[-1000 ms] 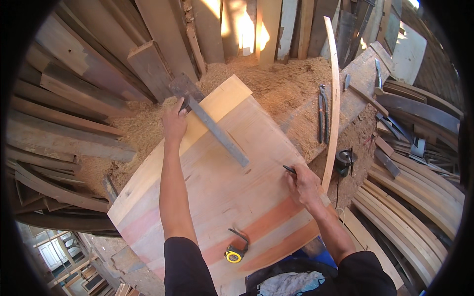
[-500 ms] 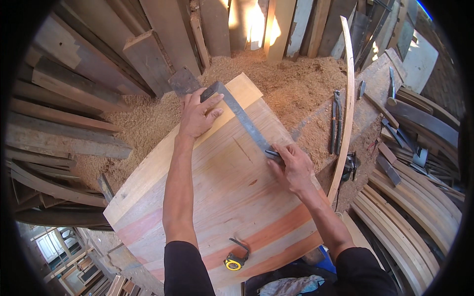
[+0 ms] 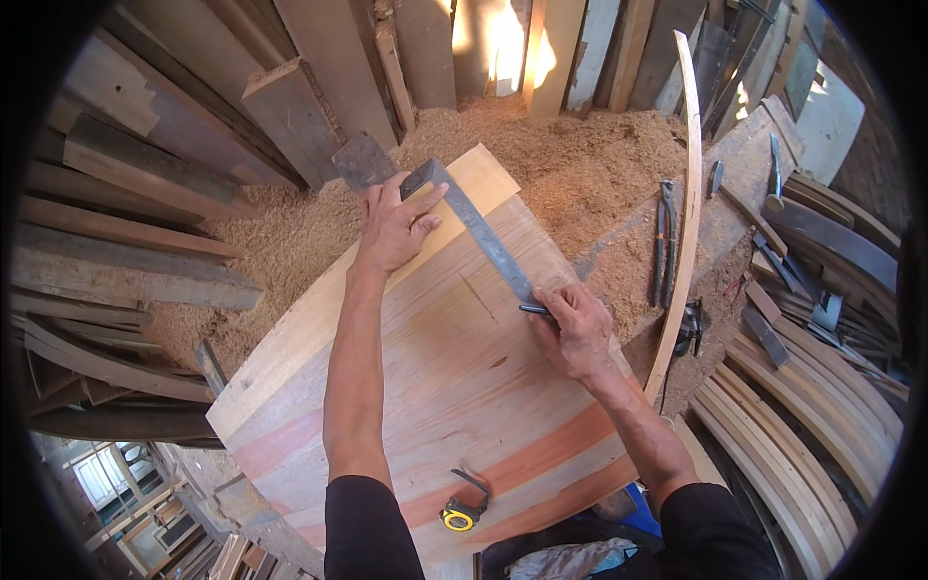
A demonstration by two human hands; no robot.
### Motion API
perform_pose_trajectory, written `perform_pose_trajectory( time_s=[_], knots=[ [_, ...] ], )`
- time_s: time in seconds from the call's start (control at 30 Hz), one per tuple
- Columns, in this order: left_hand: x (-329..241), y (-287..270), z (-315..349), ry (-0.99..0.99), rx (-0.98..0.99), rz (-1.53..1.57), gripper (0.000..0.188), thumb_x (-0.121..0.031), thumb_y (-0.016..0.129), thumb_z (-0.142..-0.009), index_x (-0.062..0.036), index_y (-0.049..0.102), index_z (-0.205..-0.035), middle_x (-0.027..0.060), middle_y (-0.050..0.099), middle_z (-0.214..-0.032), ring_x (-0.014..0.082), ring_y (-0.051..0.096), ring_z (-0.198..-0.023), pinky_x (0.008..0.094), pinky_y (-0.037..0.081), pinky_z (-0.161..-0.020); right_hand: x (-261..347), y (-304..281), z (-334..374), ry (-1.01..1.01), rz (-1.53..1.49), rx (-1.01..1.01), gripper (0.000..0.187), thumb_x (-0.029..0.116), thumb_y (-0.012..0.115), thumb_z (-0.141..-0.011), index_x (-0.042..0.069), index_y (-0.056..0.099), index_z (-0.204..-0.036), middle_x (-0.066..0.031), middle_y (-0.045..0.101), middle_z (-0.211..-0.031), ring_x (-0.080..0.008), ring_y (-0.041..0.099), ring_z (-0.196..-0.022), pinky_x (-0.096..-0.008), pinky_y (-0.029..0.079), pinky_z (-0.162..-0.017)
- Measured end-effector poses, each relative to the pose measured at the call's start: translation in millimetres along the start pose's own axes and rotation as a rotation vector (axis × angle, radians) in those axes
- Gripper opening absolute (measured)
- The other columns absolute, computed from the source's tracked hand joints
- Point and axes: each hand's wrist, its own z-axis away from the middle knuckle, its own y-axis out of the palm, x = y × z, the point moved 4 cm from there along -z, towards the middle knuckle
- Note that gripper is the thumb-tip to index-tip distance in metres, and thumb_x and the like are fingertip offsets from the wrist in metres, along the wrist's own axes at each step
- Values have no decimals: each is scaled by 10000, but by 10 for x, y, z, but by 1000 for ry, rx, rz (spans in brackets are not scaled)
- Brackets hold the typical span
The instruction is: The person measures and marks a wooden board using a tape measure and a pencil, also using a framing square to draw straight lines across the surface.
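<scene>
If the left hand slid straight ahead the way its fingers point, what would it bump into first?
The left hand lies flat on the wooden panel, fingers aimed at the far corner. First would likely be the metal square its fingertips already touch, then sawdust beyond; depth is uncertain.

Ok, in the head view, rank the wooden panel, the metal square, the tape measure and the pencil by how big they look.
1. wooden panel
2. metal square
3. tape measure, though it lies nearer the camera
4. pencil, mostly hidden in the right hand
</scene>
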Motion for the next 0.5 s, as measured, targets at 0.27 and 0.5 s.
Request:
perform_pose_trajectory(
  time_s=[0.27, 0.5],
  knots=[
    [19, 7, -17, 17, 2, 18, 449, -397, 758, -898, -438, 700, -1342, 119, 483, -1536, 336, 404, -1351, 457, 232, -1233, -24, 18, -2, -6, -24, 3, 374, 152, 822, -764, 114, 736, -1126, -68, 602, -837, -280, 620, -775, -418, 485, -655],
    [23, 27, -6, 20, -12, 16, 450, -396, 757, -900, -443, 696, -1343, 116, 486, -1532, 328, 401, -1362, 457, 233, -1234, -3, -13, -19, 2, -12, 30, 344, 104, 801, -787, 75, 738, -1124, -84, 637, -821, -290, 639, -749, -410, 498, -659]
  ],
)
